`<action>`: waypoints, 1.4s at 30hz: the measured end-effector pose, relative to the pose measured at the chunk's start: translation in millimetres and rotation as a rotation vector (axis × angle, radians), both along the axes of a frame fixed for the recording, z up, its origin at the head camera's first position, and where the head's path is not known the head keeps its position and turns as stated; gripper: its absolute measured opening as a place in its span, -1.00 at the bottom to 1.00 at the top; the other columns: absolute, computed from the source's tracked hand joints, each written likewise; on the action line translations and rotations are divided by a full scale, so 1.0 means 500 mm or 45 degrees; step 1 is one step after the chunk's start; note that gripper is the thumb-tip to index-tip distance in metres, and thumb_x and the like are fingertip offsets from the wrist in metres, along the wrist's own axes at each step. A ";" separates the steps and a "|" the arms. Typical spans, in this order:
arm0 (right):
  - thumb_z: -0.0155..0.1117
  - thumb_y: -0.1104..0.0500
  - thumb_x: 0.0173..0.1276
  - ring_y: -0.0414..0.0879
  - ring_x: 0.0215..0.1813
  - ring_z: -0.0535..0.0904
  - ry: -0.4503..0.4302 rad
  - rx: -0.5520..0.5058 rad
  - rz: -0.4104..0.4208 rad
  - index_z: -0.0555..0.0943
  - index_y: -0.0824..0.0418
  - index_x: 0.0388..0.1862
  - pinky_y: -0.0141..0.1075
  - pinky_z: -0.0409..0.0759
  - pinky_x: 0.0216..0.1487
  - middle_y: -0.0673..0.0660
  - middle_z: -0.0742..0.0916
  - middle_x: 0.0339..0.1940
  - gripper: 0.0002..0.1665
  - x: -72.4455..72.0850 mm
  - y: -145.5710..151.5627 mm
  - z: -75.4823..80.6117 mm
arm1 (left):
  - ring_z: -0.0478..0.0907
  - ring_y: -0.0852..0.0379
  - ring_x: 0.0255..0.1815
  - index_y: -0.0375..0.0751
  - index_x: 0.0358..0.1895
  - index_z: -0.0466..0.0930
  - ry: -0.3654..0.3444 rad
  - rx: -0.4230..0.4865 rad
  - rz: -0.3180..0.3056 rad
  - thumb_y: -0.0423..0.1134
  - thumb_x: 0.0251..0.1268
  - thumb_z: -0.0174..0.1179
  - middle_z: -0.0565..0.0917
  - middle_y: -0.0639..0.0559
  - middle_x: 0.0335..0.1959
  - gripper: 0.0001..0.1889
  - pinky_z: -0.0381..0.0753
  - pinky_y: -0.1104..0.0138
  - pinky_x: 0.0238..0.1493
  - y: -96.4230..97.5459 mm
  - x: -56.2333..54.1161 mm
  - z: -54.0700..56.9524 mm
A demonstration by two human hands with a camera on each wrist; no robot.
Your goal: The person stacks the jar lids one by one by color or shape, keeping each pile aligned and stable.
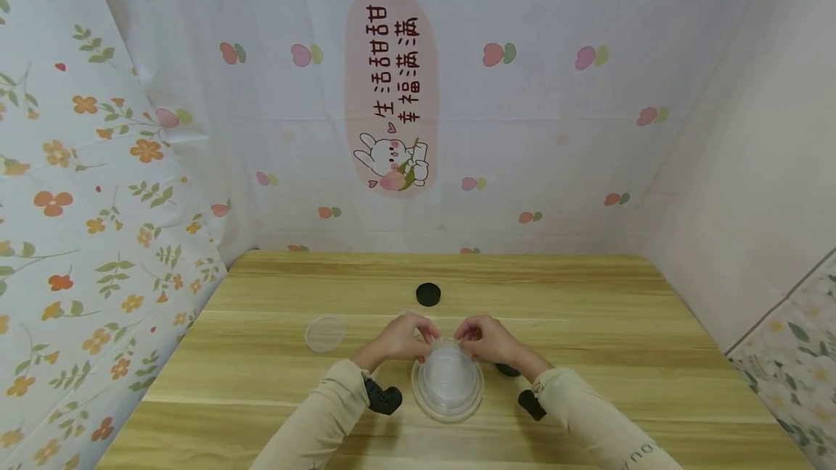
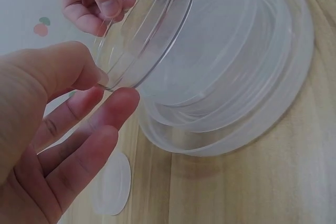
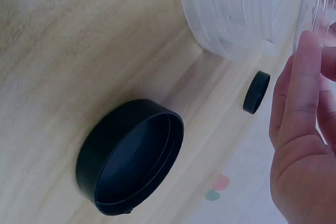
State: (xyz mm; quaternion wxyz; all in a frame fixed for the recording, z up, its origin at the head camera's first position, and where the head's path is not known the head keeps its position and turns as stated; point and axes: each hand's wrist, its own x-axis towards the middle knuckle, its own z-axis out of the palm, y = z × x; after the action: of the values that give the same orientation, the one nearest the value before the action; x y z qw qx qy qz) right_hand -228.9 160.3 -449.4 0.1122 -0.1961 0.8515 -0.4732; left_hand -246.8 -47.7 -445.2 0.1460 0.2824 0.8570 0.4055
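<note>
A clear, round plastic lid is tilted up on its edge between my two hands. My left hand pinches its rim between thumb and fingertips, the other fingers spread loosely. Across from it, my right hand pinches the rim with thumb and forefinger. Just below and nearer me, a stack of translucent round lids of differing sizes lies on the wooden table, widest at the bottom. The head view shows the held lid overlapping the far side of this stack.
A black round cap lies beyond the hands. Another black cap, hollow inside, is beside the right wrist, partly hidden in the head view. A thin translucent disc lies left of the left hand. A printed cloth hangs behind the table.
</note>
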 end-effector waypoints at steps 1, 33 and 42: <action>0.15 0.42 0.13 -0.18 -0.54 0.43 -0.005 0.001 -0.001 0.54 0.38 -0.37 -0.33 0.54 -0.58 0.05 0.53 -0.54 -0.93 0.001 0.000 0.000 | 0.53 0.21 -0.68 -0.26 -0.27 0.60 -0.004 -0.004 -0.006 -0.50 -0.11 0.13 0.56 -0.02 -0.49 -0.76 0.50 0.44 -0.63 0.000 0.001 0.000; 0.25 0.40 0.07 -0.13 -0.54 0.49 0.007 -0.019 0.036 0.57 0.38 -0.43 -0.30 0.55 -0.57 0.10 0.59 -0.54 -0.95 0.016 0.010 -0.017 | 0.53 0.17 -0.70 -0.31 -0.30 0.62 0.012 0.018 -0.077 -0.54 -0.04 0.15 0.54 0.05 -0.58 -0.80 0.47 0.47 -0.65 0.006 0.019 -0.011; 0.24 0.43 0.05 -0.12 -0.57 0.50 0.043 0.007 0.031 0.56 0.40 -0.47 -0.36 0.53 -0.59 0.08 0.59 -0.59 -0.96 0.014 0.009 -0.024 | 0.55 0.09 -0.68 -0.33 -0.29 0.61 0.010 0.034 -0.082 -0.55 -0.02 0.13 0.54 0.04 -0.57 -0.80 0.48 0.47 -0.66 0.004 0.018 -0.014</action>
State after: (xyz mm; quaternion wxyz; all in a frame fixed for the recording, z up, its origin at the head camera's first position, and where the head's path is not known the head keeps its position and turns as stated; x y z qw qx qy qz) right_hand -222.0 164.6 -461.5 0.1040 -0.2139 0.8520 -0.4663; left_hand -237.7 -45.5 -452.2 0.1519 0.3134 0.8426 0.4107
